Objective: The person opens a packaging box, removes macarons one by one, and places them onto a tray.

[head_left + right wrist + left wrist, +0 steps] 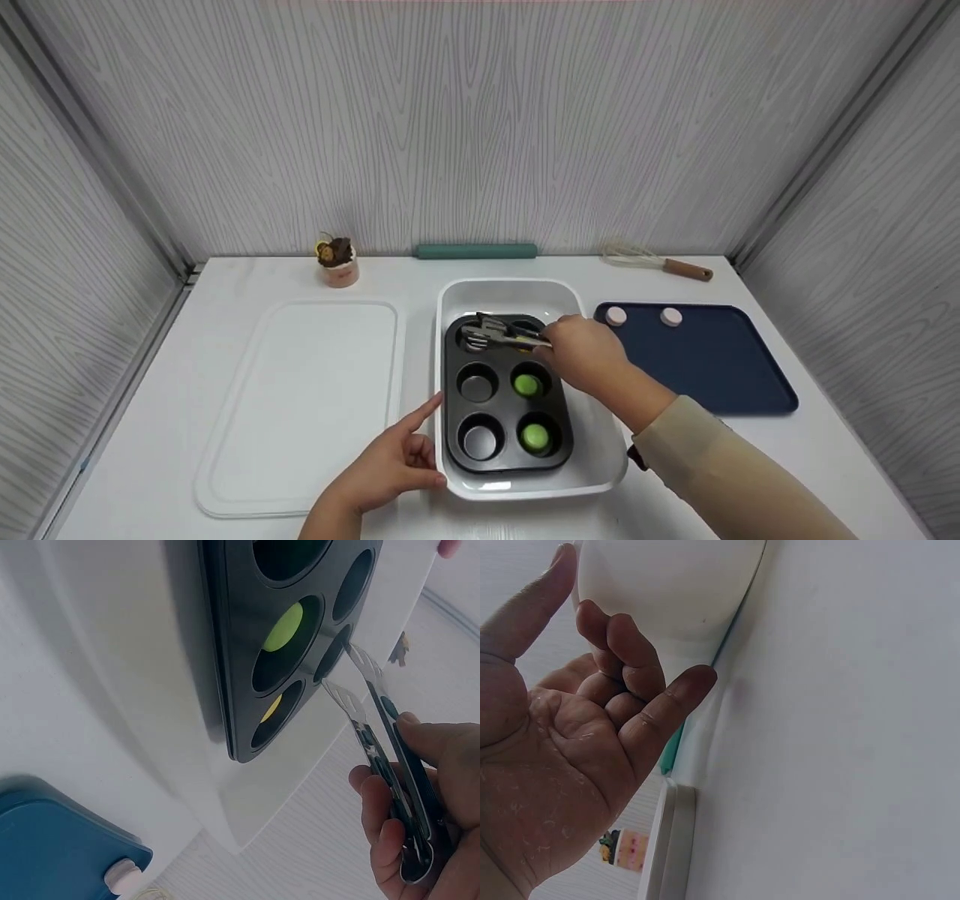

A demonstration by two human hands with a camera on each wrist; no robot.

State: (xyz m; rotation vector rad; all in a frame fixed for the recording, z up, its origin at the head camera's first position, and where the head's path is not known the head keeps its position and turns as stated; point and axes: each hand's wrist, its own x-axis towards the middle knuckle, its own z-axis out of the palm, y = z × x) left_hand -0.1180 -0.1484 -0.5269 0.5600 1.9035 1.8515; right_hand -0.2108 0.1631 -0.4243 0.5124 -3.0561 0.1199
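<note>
Tongs (409,765) gripped by right hand (581,349), tips parted | tub (525,493) touched by left hand (394,461), index straight | muffin tin (504,409) could be knocked by skewed tips

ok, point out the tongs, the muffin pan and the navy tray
tongs (411,769): right wrist view, on one arm of the tongs
muffin pan (507,409): head view, on the flat top between cups
navy tray (697,364): head view, on its bare floor
</note>
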